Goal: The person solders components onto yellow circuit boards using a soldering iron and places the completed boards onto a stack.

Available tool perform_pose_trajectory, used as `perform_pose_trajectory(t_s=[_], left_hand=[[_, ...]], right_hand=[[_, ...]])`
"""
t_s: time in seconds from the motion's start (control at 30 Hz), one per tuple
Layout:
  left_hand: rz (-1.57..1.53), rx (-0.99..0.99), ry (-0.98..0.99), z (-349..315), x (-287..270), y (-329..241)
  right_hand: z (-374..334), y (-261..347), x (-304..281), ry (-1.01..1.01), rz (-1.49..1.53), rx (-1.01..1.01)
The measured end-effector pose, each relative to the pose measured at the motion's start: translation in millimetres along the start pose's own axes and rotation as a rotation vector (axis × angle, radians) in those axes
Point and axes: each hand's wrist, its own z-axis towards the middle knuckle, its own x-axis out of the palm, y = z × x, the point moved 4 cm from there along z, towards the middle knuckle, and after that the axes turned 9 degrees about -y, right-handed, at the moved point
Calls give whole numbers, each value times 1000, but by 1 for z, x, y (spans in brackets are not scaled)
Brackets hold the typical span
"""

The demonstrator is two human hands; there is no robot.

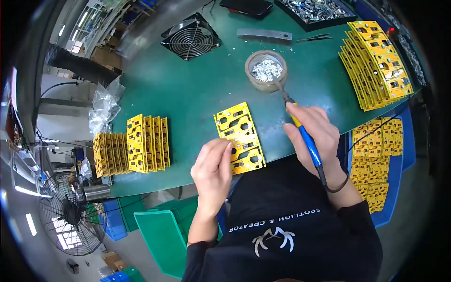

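A yellow circuit board panel (240,136) with cut-outs and small parts lies near the front edge of the green bench. Over its left side is my left hand (213,164), thumb and fingers pinched together; whatever they hold, if anything, is too small to make out. My right hand (315,134) grips a blue and yellow soldering iron (306,137) like a pen. The iron's tip reaches into a round, thick-walled pot (266,85), where silvery flakes and scraps (267,69) are heaped.
Stacked yellow panels stand at left (148,143) and at right (376,66). A small black fan (191,37), a metal strip (264,35), tweezers (314,37) and a tray of small parts (315,11) sit at the back. A blue bin (393,188) holds more panels.
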Motion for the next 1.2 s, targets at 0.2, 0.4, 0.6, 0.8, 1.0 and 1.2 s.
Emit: perform_pose_trajectory(t_s=[0.2,0.4,0.6,0.8,1.0,1.2], left_hand=[[140,102,24,-3,20,-5],[227,172,-8,-6,25,-11],[238,152,-1,-8,25,-13],[215,114,2,-8,26,-13],[220,108,9,-6,25,-13],[253,54,63,-7,25,-14]], right_hand=[[-12,15,3,85,234,49],[-15,24,7,132,309,41],[-19,24,10,139,355,84],[-22,23,15,137,351,105],[-19,27,14,155,316,60],[-21,28,14,153,324,40]])
